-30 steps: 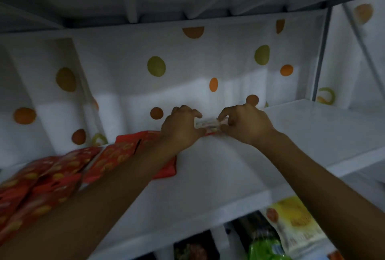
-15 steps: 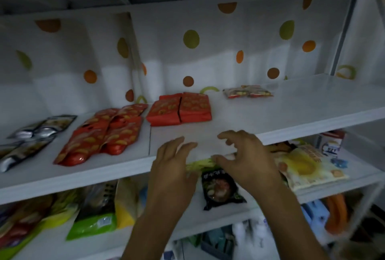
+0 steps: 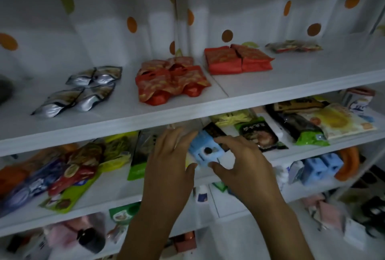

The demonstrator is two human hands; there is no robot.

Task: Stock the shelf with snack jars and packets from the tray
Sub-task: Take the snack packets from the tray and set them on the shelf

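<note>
My left hand [image 3: 170, 166] and my right hand [image 3: 243, 168] hover in front of the second shelf with fingers spread and relaxed. Between them lies a small light-blue box [image 3: 205, 151] with a dark round spot; whether the fingers touch it is unclear. On the top shelf [image 3: 291, 80] a small clear packet [image 3: 293, 45] lies at the back right. Left of it are two red packets [image 3: 237, 60], a heap of red pouches [image 3: 170, 80] and several silver packets [image 3: 83, 89]. No tray is in view.
The second shelf is crowded: a black noodle packet [image 3: 260, 134], a large yellow packet [image 3: 337, 122] and green and red bags [image 3: 68, 176] at the left. Two more blue boxes [image 3: 320, 168] and an orange ring [image 3: 350, 162] sit lower right. A spotted white sheet [image 3: 239, 10] backs the shelves.
Both hands let go of the small clear packet at the back of the top shelf and drew back and down. They now hover at the second shelf around the blue box.
</note>
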